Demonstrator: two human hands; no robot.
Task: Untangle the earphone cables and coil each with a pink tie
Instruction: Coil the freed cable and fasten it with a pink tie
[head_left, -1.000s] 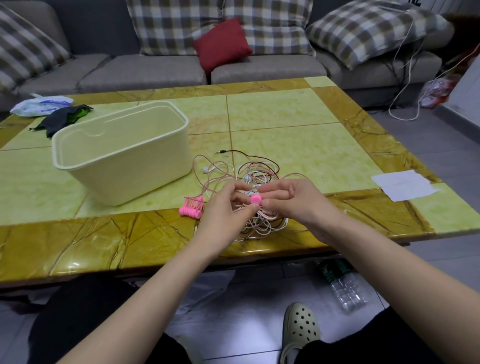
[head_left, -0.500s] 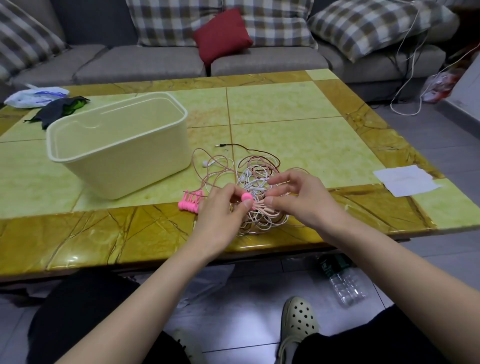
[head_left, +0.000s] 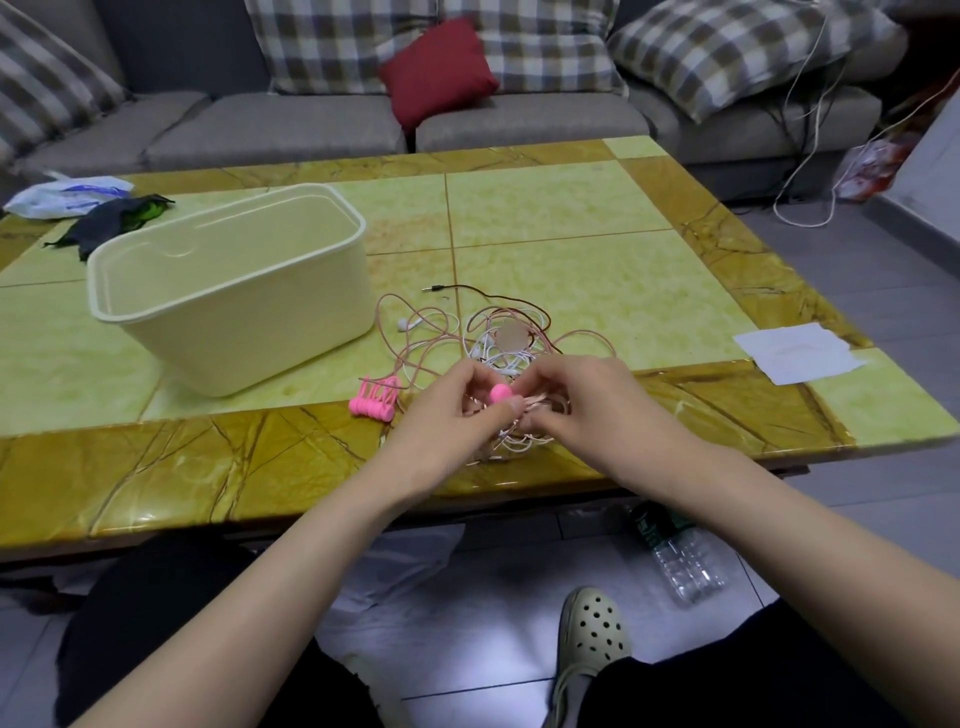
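our left hand (head_left: 441, 421) pinches a round-headed pink silicone tie (head_left: 500, 394) on the coiled rose-gold earphone cable (head_left: 537, 401) our right hand (head_left: 587, 405) grips, just above the green marble counter's (head_left: 571, 249) near edge.

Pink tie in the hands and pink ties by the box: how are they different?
The pink tie in the hands is one alone; the pink ties by the box are a bunch. The left hand pinches the single one against a rose cable that the right hand grips; the bunch lies untouched on the table. Both are bright pink.
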